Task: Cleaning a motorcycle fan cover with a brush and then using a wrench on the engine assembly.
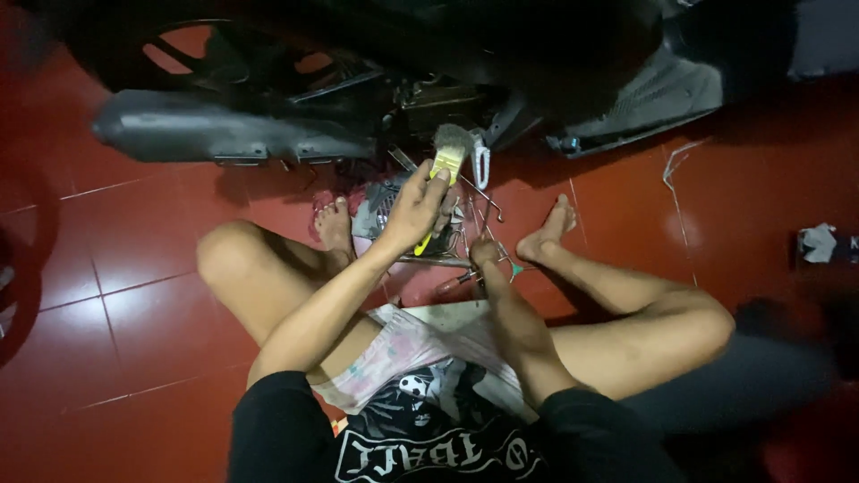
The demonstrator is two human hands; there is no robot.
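Floor [134, 295]: red tiles with pale joints are seen across the frame, darkest at the left edge
Exhaust [206, 134]: a long dark grey muffler is laid across the upper left, under the black wheel [192, 49] of a motorcycle
Left hand [413, 215]: raised at the centre of the frame, the grip closed around the yellow handle of a brush
Brush [450, 154]: held upright just above centre, grey bristles at the top, close under the dark engine parts of the motorcycle
Tools [465, 237]: a heap of thin metal pieces is spread on the floor between the two bare feet, just below the brush
Right hand [488, 259]: lowered into the heap right of centre; the grip looks curled, but whether anything is held cannot be told
Rag [816, 243]: a crumpled grey cloth is left on the floor at the right edge, well apart from the hands
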